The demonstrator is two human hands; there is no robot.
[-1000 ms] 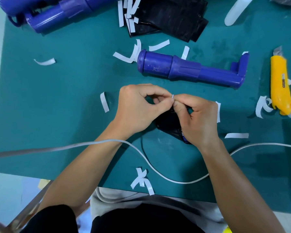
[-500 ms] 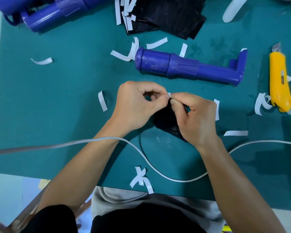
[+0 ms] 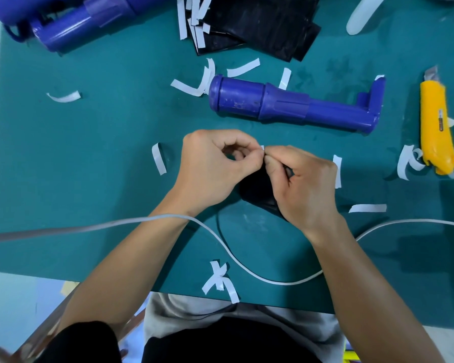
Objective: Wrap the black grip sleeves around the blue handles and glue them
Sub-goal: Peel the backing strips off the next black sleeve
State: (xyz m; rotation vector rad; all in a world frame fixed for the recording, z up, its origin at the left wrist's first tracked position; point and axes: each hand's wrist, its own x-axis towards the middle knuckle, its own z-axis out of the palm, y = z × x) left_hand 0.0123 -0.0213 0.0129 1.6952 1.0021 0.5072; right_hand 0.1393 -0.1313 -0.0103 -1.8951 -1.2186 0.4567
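Black and slightly glossy, a grip sleeve (image 3: 257,189) sits at the middle of the green mat (image 3: 76,179), mostly covered by two bare hands that meet at its far edge. Whether it rests on the mat or is lifted just off it cannot be told. The right hand (image 3: 304,184) has its fingers curled over the sleeve and holds its upper edge between thumb and fingers. The left hand (image 3: 215,171) is also curled, its thumb and forefinger pinching the tip of a small white strip (image 3: 262,148) right where the two hands touch.

Just beyond the hands, one blue handle (image 3: 286,106) lies on its side, bare, its wide round end pointing left. More blue handles (image 3: 89,22) lie at the far left corner, and a pile of black sleeves (image 3: 262,24) is at the far middle. Loose white paper strips (image 3: 159,158) are scattered across the mat. A yellow utility knife (image 3: 437,129) lies at the right, blade end pointing away. A white cord (image 3: 247,268) curves across the near part of the mat, passing over the left wrist and under the right forearm.
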